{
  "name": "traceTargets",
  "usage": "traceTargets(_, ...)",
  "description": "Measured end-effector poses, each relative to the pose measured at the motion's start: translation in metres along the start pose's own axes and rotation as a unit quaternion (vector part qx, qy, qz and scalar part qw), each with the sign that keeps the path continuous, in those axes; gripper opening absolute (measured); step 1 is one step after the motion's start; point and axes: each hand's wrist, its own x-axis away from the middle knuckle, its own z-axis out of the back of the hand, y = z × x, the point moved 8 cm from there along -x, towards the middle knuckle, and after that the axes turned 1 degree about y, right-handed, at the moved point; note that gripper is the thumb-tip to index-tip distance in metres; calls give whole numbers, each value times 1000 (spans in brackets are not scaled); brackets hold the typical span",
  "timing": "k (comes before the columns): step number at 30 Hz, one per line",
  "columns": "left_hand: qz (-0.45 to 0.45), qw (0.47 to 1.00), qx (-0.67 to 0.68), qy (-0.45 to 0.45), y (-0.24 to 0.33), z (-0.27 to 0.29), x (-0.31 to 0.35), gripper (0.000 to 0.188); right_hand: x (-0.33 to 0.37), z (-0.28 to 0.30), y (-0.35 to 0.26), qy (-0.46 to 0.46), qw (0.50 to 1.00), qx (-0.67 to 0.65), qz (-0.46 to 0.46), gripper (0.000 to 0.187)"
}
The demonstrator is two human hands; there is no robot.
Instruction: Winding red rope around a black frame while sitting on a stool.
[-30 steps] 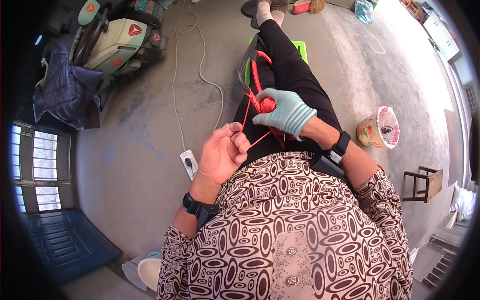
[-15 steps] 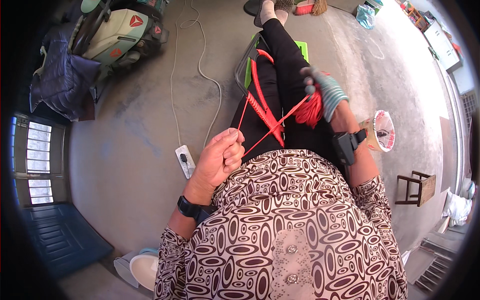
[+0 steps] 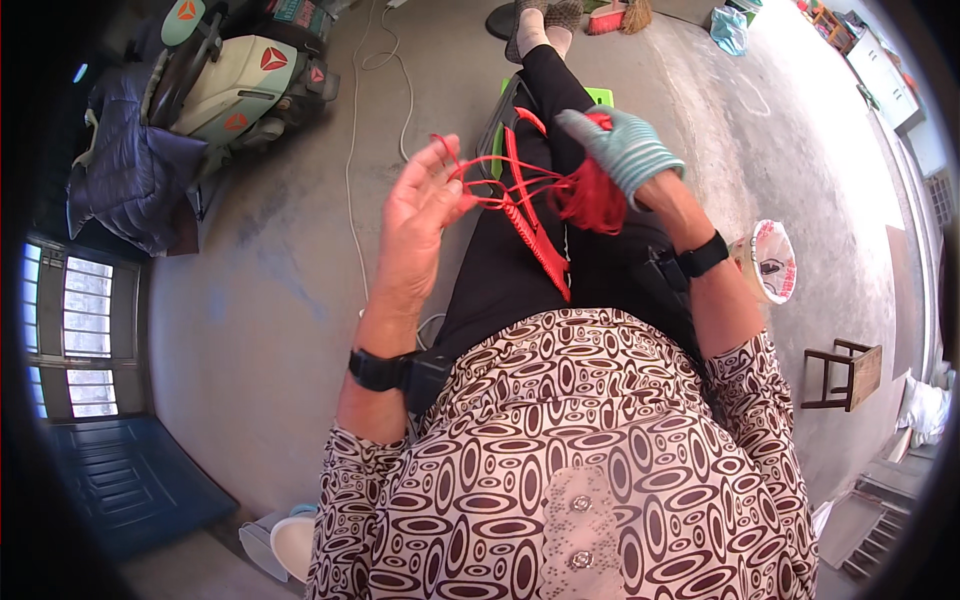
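My bare left hand (image 3: pixel 425 205) is raised over the left side of my lap. A thin red cord (image 3: pixel 487 158) loops over its fingers, pinched near the thumb. My right hand (image 3: pixel 628 155), in a teal and white striped glove, is closed on a hanging bundle of red cord (image 3: pixel 590 195); several strands run across between the hands. Below them on my black trousers lies a red-wrapped strip (image 3: pixel 537 243), its windings close together. It joins a dark frame (image 3: pixel 491 138), partly hidden by the strands and my left hand.
A bright green object (image 3: pixel 600 96) lies beneath my legs. To the right stand a lined bin (image 3: pixel 772 262) and a small wooden stool (image 3: pixel 846 376). A scooter (image 3: pixel 235 85) with a dark padded cover is at far left. A white cable (image 3: pixel 352 190) crosses the floor.
My left hand has moved up and forward, its fingers loosening from a fist. The cord, taut before, now hangs in slack loops. My right hand has shifted slightly forward and left with the bundle.
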Motion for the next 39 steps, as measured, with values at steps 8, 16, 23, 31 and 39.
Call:
traceTargets(8, 191, 965, 175, -33, -84, -9, 5, 24, 13, -69, -11, -175, 967, -178, 54, 33)
traceTargets(16, 208, 967, 145, 2, -97, 8, 9, 20, 39, -77, -31, -196, 968, -74, 139, 29)
traceTargets(23, 181, 970, 154, 49, -89, 15, 1, 18, 40, -76, -40, -202, 969, -78, 124, 30)
traceTargets(31, 204, 968, 126, 76, -60, 41, -2, 14, 41, -39, -4, -135, 949, -286, 2, 26)
traceTargets(39, 82, 948, -308, 6, -14, 41, 15, 30, 55, -17, 21, -111, 947, -296, -61, 22)
